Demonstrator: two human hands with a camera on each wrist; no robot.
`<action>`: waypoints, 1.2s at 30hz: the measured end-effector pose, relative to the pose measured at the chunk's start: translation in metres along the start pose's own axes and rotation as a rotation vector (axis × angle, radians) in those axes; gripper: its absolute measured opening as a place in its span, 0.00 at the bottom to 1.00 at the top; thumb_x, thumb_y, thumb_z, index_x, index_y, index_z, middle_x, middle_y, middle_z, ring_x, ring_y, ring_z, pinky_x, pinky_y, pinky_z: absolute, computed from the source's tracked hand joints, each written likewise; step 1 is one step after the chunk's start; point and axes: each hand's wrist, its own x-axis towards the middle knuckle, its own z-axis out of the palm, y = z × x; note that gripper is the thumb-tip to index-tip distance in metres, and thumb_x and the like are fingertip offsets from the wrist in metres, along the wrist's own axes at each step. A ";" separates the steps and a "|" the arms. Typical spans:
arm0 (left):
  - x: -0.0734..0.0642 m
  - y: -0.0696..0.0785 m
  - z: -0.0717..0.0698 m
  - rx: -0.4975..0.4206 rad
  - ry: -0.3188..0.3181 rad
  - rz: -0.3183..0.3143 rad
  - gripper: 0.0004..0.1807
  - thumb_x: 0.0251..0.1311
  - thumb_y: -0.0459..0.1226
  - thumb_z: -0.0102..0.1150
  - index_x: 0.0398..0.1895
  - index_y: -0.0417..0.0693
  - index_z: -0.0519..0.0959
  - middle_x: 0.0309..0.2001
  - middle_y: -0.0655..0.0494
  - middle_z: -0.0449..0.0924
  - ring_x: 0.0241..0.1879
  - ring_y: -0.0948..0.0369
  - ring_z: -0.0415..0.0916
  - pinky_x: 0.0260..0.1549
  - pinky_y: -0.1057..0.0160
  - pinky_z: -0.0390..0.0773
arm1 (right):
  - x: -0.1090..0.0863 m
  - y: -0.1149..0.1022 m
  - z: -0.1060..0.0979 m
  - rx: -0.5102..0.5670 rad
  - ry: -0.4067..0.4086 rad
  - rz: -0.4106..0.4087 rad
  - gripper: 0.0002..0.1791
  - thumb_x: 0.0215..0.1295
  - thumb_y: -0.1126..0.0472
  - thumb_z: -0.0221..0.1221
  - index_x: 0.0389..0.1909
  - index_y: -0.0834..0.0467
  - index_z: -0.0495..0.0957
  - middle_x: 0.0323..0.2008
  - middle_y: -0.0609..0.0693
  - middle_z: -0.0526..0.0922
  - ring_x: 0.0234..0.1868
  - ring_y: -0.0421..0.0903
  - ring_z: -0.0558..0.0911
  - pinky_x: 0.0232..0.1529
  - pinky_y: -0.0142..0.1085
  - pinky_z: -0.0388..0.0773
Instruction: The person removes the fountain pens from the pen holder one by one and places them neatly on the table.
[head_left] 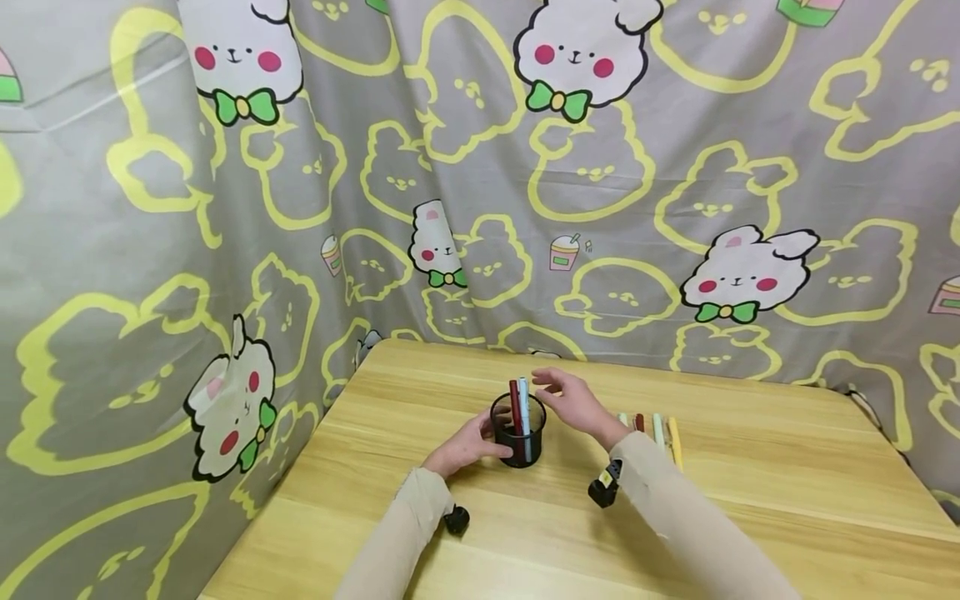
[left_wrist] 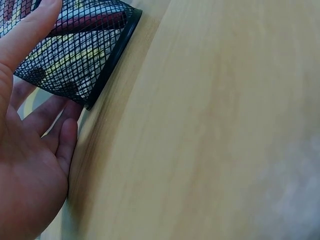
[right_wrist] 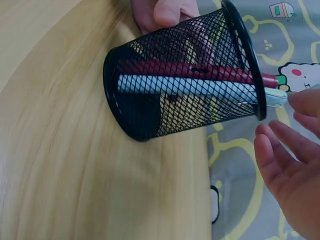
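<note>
Cartoon-printed curtain (head_left: 480, 183) closes off the far and left sides of a wood-grain table (head_left: 420, 383). At eight o'clock of the black mesh pen cup (head_left: 536, 450), the left hand (head_left: 468, 444) grips its wall, thumb in front, fingers behind; the right hand (head_left: 577, 402), at two o'clock, has its fingers loosely extended by the light blue pen (head_left: 524, 408), contact unclear. That pen and a dark red pen (head_left: 515, 404) stand in the cup, which sits upright on the table. The cup looks light and fairly stiff, best held around its mid-wall; the pens look rigid, smooth and perhaps slippery, best pinched at the ends above the rim. Farther out, at three o'clock, lie two pale green pens (head_left: 658, 429), another dark red one (head_left: 639, 422) and a yellow one (head_left: 676, 442), partly screened by the right sleeve (head_left: 682, 500).
</note>
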 end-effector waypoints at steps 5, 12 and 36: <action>0.000 0.001 0.000 0.003 0.004 -0.006 0.39 0.54 0.32 0.67 0.69 0.53 0.61 0.65 0.53 0.65 0.64 0.54 0.62 0.63 0.52 0.59 | 0.008 0.002 0.009 0.097 -0.004 0.027 0.19 0.68 0.65 0.54 0.60 0.59 0.72 0.53 0.58 0.78 0.51 0.56 0.77 0.48 0.48 0.75; -0.007 0.019 0.003 -0.018 0.009 -0.035 0.39 0.54 0.30 0.66 0.69 0.50 0.61 0.64 0.50 0.66 0.64 0.51 0.62 0.62 0.50 0.59 | 0.012 0.006 0.015 0.219 -0.010 0.047 0.18 0.70 0.63 0.53 0.59 0.61 0.71 0.52 0.60 0.78 0.53 0.56 0.77 0.51 0.49 0.73; -0.001 -0.001 0.001 0.018 0.013 -0.011 0.39 0.54 0.32 0.67 0.69 0.54 0.62 0.64 0.54 0.67 0.63 0.56 0.63 0.62 0.53 0.60 | 0.016 0.012 0.022 0.312 0.025 0.091 0.19 0.67 0.65 0.55 0.58 0.64 0.71 0.45 0.61 0.80 0.47 0.52 0.78 0.45 0.41 0.74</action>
